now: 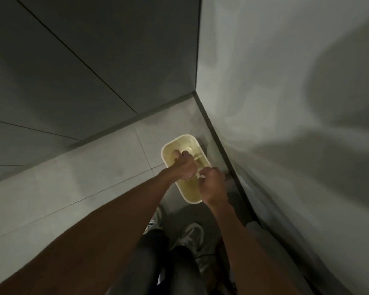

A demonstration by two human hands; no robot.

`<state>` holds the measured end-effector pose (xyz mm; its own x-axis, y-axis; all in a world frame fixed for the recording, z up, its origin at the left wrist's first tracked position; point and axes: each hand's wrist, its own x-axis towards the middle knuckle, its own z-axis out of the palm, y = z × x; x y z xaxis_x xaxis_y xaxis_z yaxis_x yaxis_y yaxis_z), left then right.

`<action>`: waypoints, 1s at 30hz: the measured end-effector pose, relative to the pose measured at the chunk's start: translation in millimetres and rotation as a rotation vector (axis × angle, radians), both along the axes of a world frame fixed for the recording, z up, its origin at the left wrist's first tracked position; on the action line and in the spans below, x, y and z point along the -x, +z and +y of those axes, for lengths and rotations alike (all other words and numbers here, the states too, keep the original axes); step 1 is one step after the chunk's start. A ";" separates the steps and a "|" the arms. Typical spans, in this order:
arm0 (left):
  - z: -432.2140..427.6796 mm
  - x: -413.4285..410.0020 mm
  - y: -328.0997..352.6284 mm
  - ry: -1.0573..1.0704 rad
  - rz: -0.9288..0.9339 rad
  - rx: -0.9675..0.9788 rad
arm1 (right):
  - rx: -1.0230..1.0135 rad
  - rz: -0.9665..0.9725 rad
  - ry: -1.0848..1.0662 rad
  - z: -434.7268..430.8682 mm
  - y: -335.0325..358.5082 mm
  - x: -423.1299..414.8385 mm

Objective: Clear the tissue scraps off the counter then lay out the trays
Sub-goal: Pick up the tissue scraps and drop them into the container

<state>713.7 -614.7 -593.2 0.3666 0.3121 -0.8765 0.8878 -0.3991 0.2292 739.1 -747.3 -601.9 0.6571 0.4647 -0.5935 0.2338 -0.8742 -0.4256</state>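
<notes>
Bin: a pale yellow bin [162, 153] stands on the floor [107, 167], tucked into the corner just beside the wall [285, 103].
Right hand: the right hand [213, 184] hovers over the bin's near half, fingers curled, pinching a small white tissue scrap [200, 176].
Left hand: the left hand [184, 165] is over the bin's middle with its fingers curled in; whether it holds any scrap I cannot tell, as the view is dim and blurred.
Scrap's place: between the two hands, above the bin's mouth, not yet dropped.
Handling: it looks featherlight, soft and limp, and it likely tears easily. A gentle pinch anywhere will do, best with the scrap bunched.
Risk: it may cling to the fingers on release or drift past the rim.
Trays: not in view.
</notes>
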 end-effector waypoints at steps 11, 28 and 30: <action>11.3 -0.9 -94.4 -0.291 -0.111 -0.172 | 0.150 0.004 0.114 22.7 -54.2 6.8; 36.2 70.4 114.3 -0.153 -0.305 -0.310 | -0.015 -0.176 0.124 7.3 139.1 43.9; 38.5 87.4 174.3 -0.119 -0.338 -0.323 | -0.034 -0.219 0.102 13.1 197.0 48.7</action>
